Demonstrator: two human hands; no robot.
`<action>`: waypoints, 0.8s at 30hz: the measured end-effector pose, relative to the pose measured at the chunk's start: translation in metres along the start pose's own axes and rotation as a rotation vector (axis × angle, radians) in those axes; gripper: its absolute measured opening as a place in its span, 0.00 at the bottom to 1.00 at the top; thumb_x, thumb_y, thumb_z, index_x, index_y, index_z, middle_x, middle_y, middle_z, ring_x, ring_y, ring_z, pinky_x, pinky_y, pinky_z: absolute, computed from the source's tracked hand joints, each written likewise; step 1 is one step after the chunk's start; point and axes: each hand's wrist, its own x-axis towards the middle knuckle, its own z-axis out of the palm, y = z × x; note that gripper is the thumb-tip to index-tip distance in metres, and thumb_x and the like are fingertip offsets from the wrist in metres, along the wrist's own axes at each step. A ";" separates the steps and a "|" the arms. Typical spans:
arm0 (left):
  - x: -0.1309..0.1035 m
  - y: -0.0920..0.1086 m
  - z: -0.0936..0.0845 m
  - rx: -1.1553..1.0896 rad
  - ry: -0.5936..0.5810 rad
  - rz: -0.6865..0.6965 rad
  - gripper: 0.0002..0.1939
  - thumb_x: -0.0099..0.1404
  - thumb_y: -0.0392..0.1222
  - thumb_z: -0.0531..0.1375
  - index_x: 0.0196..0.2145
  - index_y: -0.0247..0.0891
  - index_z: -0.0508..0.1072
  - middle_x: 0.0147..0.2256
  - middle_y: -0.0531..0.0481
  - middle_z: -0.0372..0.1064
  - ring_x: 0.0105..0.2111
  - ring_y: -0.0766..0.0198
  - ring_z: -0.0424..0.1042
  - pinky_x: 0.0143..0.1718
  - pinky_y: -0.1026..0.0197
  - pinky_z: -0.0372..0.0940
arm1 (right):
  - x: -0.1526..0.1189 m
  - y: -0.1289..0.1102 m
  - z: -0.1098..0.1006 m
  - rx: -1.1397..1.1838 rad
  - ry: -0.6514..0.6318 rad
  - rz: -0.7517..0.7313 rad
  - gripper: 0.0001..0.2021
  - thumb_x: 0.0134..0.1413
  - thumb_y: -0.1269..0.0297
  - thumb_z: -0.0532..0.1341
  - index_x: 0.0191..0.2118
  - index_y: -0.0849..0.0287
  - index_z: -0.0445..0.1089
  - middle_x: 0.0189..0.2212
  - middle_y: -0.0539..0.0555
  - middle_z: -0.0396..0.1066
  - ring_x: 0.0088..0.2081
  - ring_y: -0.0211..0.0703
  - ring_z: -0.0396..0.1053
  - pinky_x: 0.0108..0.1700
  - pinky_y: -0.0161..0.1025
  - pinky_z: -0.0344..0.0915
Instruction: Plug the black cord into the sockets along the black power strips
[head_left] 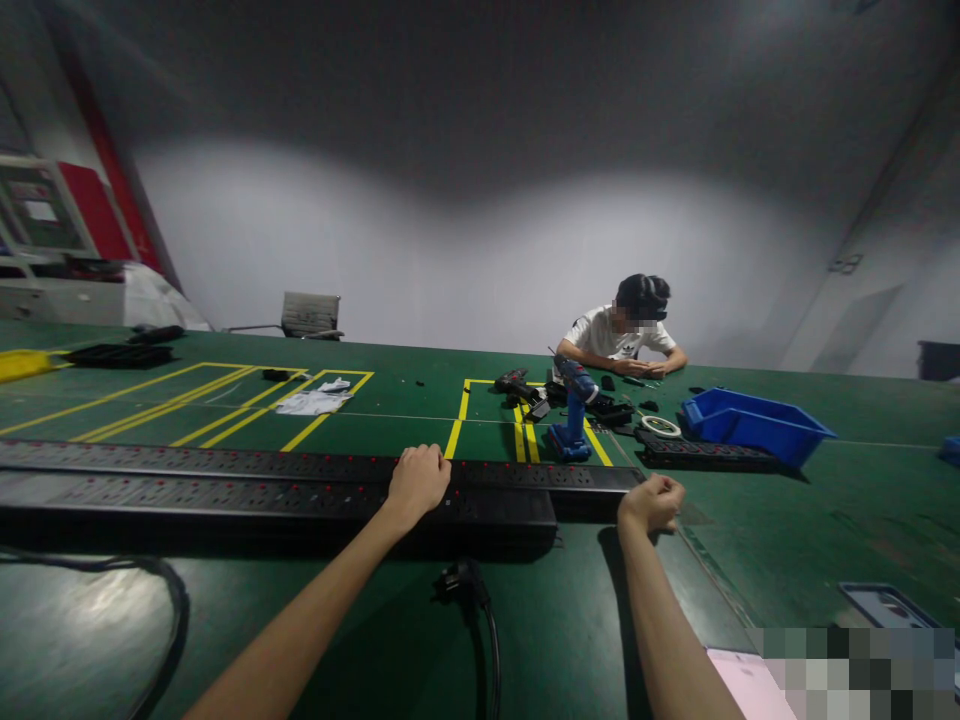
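A pale wall rises behind a broad green table, whose smooth top catches the light and carries yellow tape lines. From where I stand, two long black power strips lie side by side across it, running toward its left edge; the rear strip reaches farther right than the front strip, which leaves its squared end open to the right hand. That hand is at this end, fingers curled in; I can't tell whether they pinch anything. The left hand bends over the strips, knuckles up, probably steadying them, though whether its fingers grip or merely rest is hidden. Red dots run along the sockets.

Nearer than the strips, a chunky moulded plug lies on its rubbery cord. Toward the far edge, a blue cordless drill stands upright on its flat base, likely so its handle is easy to grab. Right of it are a pale ring and an angular plastic blue bin. A person in a white shirt leans on the far edge, head bowed.
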 end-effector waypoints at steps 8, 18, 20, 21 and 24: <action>0.001 0.001 0.000 0.033 0.013 -0.001 0.15 0.66 0.44 0.49 0.36 0.36 0.73 0.36 0.42 0.72 0.39 0.55 0.70 0.42 0.56 0.63 | 0.003 0.006 -0.001 -0.042 -0.030 -0.066 0.12 0.50 0.59 0.48 0.35 0.57 0.64 0.35 0.60 0.70 0.39 0.52 0.66 0.48 0.47 0.56; 0.002 -0.002 0.004 0.023 -0.012 -0.021 0.15 0.66 0.46 0.48 0.36 0.37 0.72 0.36 0.42 0.71 0.39 0.55 0.69 0.39 0.56 0.63 | 0.007 0.008 -0.003 -0.092 -0.094 -0.076 0.14 0.52 0.60 0.46 0.38 0.59 0.64 0.36 0.62 0.70 0.38 0.51 0.67 0.40 0.41 0.59; 0.002 -0.003 0.004 0.027 -0.003 -0.012 0.15 0.66 0.45 0.48 0.36 0.37 0.72 0.36 0.42 0.71 0.39 0.55 0.69 0.39 0.56 0.63 | 0.007 0.008 -0.002 -0.095 -0.101 -0.076 0.14 0.52 0.60 0.46 0.38 0.60 0.64 0.37 0.62 0.70 0.38 0.51 0.67 0.40 0.41 0.59; 0.003 -0.003 0.005 0.029 0.004 -0.007 0.15 0.66 0.45 0.48 0.35 0.37 0.72 0.36 0.42 0.71 0.39 0.54 0.69 0.40 0.55 0.63 | 0.007 0.008 -0.002 -0.095 -0.102 -0.076 0.14 0.52 0.60 0.45 0.38 0.59 0.64 0.37 0.62 0.70 0.38 0.51 0.67 0.40 0.41 0.59; 0.003 -0.003 0.006 0.031 0.012 0.002 0.16 0.66 0.45 0.47 0.35 0.37 0.72 0.37 0.42 0.71 0.40 0.54 0.69 0.40 0.55 0.63 | 0.008 0.008 -0.002 -0.091 -0.096 -0.066 0.14 0.51 0.59 0.46 0.37 0.59 0.64 0.36 0.62 0.70 0.38 0.51 0.67 0.40 0.41 0.59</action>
